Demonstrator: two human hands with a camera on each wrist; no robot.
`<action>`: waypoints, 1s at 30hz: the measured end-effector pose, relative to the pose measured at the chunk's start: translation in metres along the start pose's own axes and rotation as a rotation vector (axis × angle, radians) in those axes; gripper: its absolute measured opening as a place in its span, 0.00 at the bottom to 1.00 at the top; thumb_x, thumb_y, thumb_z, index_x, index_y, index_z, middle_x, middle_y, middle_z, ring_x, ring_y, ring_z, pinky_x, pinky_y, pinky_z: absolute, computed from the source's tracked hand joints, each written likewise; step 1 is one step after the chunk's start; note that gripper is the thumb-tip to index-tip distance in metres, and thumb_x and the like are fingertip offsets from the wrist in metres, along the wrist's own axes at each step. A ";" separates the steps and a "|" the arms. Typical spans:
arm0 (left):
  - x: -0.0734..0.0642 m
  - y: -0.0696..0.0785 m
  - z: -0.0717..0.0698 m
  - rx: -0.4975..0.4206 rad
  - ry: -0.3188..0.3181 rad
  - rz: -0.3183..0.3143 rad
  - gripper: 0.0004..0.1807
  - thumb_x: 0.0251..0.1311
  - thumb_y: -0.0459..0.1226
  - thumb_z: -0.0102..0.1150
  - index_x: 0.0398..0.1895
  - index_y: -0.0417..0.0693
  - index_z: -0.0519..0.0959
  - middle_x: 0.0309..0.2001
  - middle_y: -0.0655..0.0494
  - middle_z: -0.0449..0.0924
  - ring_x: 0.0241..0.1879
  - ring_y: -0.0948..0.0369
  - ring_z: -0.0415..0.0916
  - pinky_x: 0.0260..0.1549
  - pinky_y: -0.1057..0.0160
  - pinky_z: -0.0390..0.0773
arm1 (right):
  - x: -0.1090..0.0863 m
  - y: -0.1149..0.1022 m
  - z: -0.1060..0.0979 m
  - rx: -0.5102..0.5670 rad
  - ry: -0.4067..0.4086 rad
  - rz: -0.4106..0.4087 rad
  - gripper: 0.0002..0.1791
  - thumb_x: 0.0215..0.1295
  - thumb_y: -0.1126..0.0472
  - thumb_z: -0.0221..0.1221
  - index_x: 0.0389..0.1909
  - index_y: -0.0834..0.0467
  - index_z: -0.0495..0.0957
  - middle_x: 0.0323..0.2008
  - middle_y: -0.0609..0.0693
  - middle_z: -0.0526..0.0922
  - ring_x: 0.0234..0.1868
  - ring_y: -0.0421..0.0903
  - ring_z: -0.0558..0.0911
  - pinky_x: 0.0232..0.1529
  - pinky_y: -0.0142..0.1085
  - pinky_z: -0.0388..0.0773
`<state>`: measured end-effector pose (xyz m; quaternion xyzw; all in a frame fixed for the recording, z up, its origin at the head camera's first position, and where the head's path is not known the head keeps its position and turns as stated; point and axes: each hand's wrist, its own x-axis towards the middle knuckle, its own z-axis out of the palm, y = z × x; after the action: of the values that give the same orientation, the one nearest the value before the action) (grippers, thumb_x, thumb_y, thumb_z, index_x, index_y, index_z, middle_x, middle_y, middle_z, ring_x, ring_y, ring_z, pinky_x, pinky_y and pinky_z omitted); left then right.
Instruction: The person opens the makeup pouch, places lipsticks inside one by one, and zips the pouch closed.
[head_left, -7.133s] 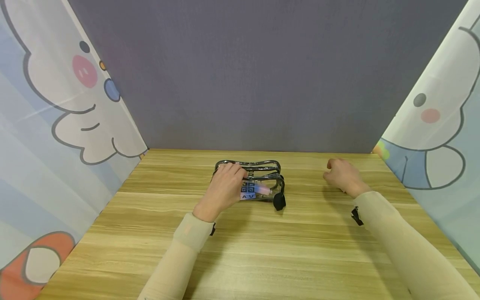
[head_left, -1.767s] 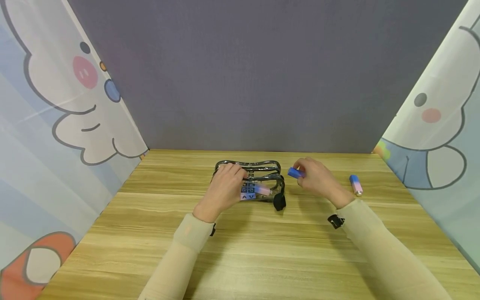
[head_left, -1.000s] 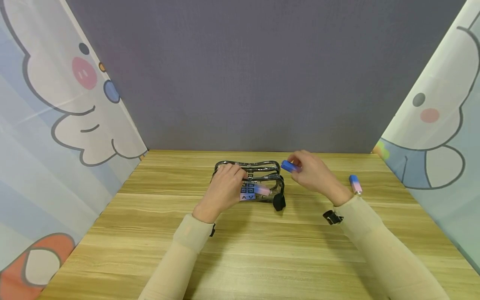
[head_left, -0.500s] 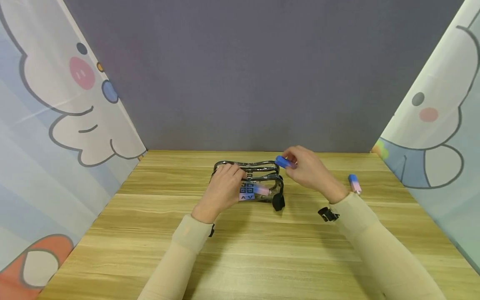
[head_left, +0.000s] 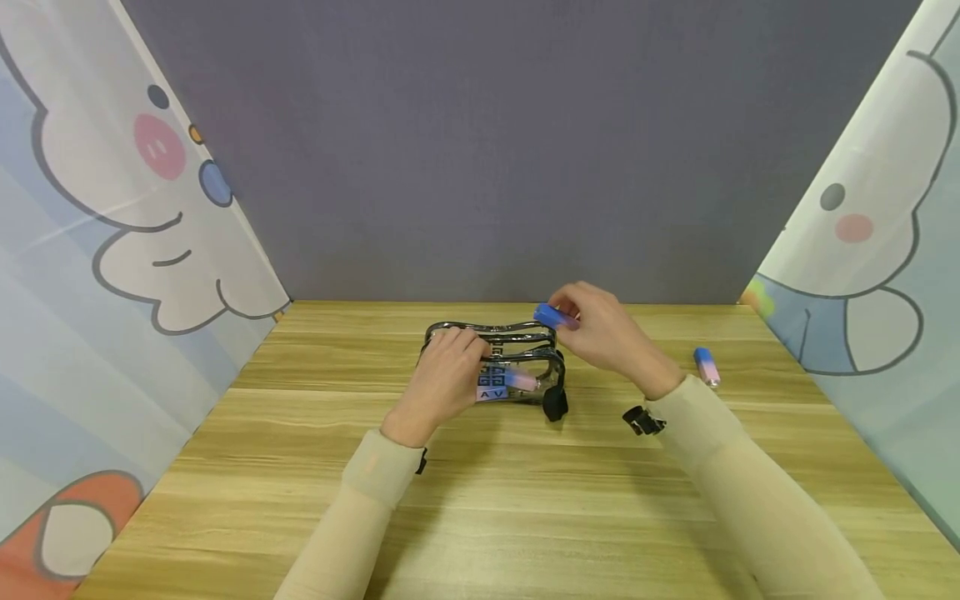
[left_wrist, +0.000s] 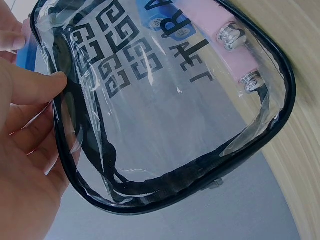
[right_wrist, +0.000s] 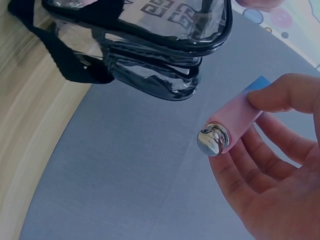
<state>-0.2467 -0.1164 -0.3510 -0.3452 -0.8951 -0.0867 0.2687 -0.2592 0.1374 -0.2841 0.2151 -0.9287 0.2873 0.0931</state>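
Observation:
A clear plastic pouch with black trim (head_left: 517,357) stands on the wooden table, printed with black letters. My left hand (head_left: 444,375) pinches its top edge, thumb on the near side in the left wrist view. Inside lie small blue-and-pink bottles (left_wrist: 235,60) with silvery ends, two of which show through the plastic. My right hand (head_left: 603,329) holds another such bottle (right_wrist: 237,115) between thumb and fingers, its silver ball end pointing away from the palm. In the head view this bottle overlaps the pouch's back right corner. The pouch's zipper opening is partly hidden by my left hand.
One more blue-and-pink bottle (head_left: 707,367) lies on the table to the right, near my right sleeve. A black strap end (head_left: 555,404) hangs at the pouch's right side. A dark grey panel (head_left: 480,167) rises behind the table, with cartoon-printed cloths on both sides.
My right hand, first without a bottle, now holds one and has moved left and slightly back toward the pouch. Another bottle shows on the right. The left hand keeps its grip on the pouch.

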 end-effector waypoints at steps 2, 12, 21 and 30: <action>0.000 0.000 0.000 0.003 0.001 0.000 0.15 0.49 0.25 0.69 0.42 0.44 0.83 0.41 0.52 0.81 0.42 0.53 0.75 0.48 0.53 0.74 | 0.002 -0.002 0.001 0.011 0.000 -0.004 0.16 0.61 0.69 0.57 0.51 0.63 0.80 0.43 0.54 0.79 0.42 0.51 0.78 0.44 0.46 0.77; -0.001 0.000 -0.001 0.010 -0.002 -0.010 0.19 0.43 0.27 0.75 0.42 0.44 0.83 0.41 0.53 0.81 0.43 0.53 0.75 0.47 0.54 0.74 | 0.008 -0.012 0.004 0.034 -0.020 -0.026 0.16 0.62 0.68 0.58 0.51 0.63 0.79 0.43 0.54 0.79 0.43 0.51 0.78 0.46 0.46 0.77; 0.000 0.000 -0.001 0.003 0.011 -0.005 0.17 0.46 0.27 0.73 0.41 0.44 0.83 0.41 0.53 0.81 0.42 0.53 0.75 0.47 0.54 0.74 | 0.012 -0.019 0.004 0.027 -0.030 -0.049 0.16 0.62 0.68 0.59 0.52 0.63 0.79 0.43 0.53 0.79 0.43 0.50 0.78 0.47 0.45 0.77; 0.000 0.000 0.000 0.001 0.023 0.004 0.14 0.49 0.26 0.71 0.41 0.44 0.82 0.40 0.52 0.81 0.42 0.53 0.75 0.46 0.54 0.74 | 0.017 -0.026 0.007 0.051 -0.024 -0.073 0.15 0.64 0.68 0.59 0.52 0.63 0.79 0.44 0.54 0.80 0.43 0.50 0.79 0.47 0.45 0.78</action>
<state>-0.2471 -0.1164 -0.3512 -0.3459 -0.8913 -0.0894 0.2792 -0.2632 0.1084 -0.2715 0.2544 -0.9138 0.3045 0.0870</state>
